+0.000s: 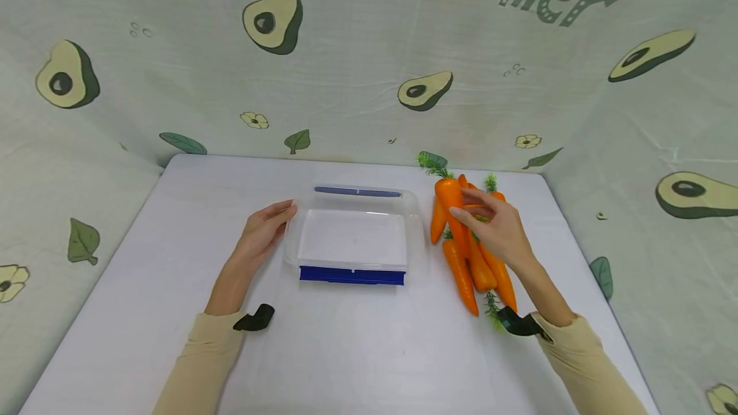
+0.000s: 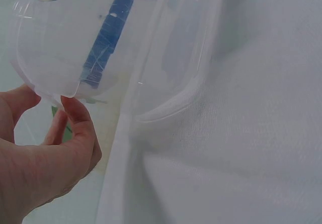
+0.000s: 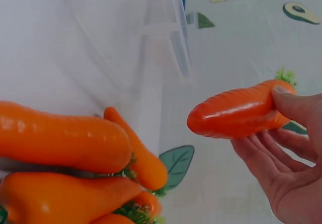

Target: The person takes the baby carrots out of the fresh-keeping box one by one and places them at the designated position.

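A clear plastic food container (image 1: 353, 239) with blue clip flaps stands mid-table. My left hand (image 1: 266, 230) pinches its left rim between thumb and fingers, as the left wrist view (image 2: 55, 148) shows closely. To the right, my right hand (image 1: 494, 223) grips an orange carrot (image 1: 450, 200) with a green leafy top; in the right wrist view that carrot (image 3: 239, 110) is lifted, thumb on top and fingers beneath. Under and around it in the head view lies a pile of several more carrots (image 1: 459, 277), some with green tufts.
The white-covered table (image 1: 346, 351) meets a cloth backdrop (image 1: 357, 82) printed with avocados and leaves at the back and sides. The carrot pile lies close beside the container's right wall. A dark wrist camera (image 1: 256, 319) sits on the left sleeve.
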Tool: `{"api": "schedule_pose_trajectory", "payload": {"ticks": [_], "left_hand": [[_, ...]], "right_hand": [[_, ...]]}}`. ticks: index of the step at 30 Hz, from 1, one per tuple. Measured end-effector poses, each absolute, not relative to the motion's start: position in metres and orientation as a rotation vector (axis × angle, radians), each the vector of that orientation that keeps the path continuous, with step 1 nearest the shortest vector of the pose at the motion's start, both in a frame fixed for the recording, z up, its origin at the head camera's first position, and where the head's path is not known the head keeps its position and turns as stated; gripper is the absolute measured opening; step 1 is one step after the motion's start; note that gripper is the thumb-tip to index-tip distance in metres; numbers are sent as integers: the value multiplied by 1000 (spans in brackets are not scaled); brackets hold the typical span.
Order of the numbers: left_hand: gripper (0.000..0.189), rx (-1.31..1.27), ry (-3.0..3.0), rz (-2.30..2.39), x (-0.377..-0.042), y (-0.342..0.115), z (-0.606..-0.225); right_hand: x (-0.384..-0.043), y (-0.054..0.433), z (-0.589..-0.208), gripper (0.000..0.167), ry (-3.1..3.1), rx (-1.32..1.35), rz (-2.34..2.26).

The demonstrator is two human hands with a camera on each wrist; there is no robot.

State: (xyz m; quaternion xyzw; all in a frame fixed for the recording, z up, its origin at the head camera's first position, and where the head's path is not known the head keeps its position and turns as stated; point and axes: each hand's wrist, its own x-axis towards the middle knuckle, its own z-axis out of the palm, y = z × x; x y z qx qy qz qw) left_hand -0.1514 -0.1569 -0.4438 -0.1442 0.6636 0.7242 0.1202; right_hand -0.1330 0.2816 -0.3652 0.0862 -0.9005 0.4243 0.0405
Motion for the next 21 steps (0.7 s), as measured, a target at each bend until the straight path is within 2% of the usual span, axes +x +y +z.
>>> {"api": "schedule_pose_trajectory", "payload": {"ticks": [21], "left_hand": [[64, -436, 1920, 2135, -152, -158, -444]], "right_hand": [[-104, 357, -395, 56, -2760, 54, 1088]]}}
